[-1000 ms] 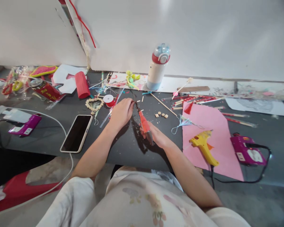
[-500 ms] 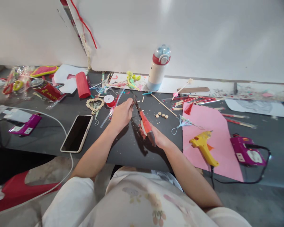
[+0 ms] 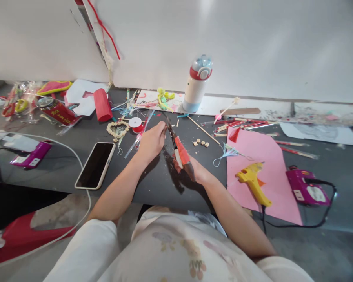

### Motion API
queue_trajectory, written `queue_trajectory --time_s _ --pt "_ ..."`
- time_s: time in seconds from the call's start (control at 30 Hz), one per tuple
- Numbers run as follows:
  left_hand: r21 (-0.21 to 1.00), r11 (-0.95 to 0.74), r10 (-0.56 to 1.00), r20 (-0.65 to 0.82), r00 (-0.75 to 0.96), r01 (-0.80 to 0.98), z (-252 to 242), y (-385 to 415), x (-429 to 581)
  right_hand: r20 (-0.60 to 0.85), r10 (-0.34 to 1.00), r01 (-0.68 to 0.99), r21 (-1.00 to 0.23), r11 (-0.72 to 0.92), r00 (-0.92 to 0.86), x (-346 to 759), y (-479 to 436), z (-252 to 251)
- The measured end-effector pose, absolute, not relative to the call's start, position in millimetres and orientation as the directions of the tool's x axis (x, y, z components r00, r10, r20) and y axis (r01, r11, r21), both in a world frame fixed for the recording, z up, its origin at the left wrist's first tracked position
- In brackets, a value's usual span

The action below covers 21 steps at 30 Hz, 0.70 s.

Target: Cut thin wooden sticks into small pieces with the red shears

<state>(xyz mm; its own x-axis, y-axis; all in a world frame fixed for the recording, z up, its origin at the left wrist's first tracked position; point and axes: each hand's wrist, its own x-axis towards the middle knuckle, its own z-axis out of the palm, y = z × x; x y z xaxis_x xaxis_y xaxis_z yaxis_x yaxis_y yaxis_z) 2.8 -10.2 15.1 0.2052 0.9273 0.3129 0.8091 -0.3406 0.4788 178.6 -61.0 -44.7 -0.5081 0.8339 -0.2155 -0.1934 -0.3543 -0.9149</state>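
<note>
Head view: right hand (image 3: pixel 199 170) clamps fingers round pliers (image 3: pixel 182 152), likely for leverage; left hand (image 3: pixel 151 141) has fingers together (anything held is hidden).

A capped bottle (image 3: pixel 197 90) stands upright at the rear. At left, a smartphone (image 3: pixel 95 165) lies screen up over a white cable (image 3: pixel 90 200), with a red can (image 3: pixel 59 112) farther back. At right, a purple socket box (image 3: pixel 307 186) sits with a black cord (image 3: pixel 323 181) attached.

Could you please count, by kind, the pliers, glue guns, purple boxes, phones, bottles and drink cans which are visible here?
Pliers: 1
Glue gun: 1
Purple boxes: 2
Phone: 1
Bottle: 1
Drink can: 1
Total: 7
</note>
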Motion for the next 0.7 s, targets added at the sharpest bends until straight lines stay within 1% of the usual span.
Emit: queue_trajectory --time_s 0.2,0.37,0.53,0.7 --pt "0.47 -0.361 0.919 0.327 0.222 0.806 14.8 -10.5 2.8 -0.176 0.84 -0.2 -0.927 -0.317 -0.513 181.9 -66.5 -36.5" --pt "0.452 -0.371 0.916 0.323 0.238 0.811 13.2 -9.5 1.9 -0.165 0.852 -0.191 -0.937 -0.293 -0.497 182.7 -66.7 -40.4" --pt "0.439 -0.366 0.918 0.314 0.242 0.82 11.5 -7.7 1.6 -0.161 0.818 -0.254 -0.902 -0.348 -0.552 184.4 -66.0 -44.3" --pt "0.409 -0.392 0.908 0.314 0.275 0.824 11.1 -7.5 1.4 -0.213 0.798 -0.23 -0.887 -0.399 -0.564 187.4 -69.9 -37.7"
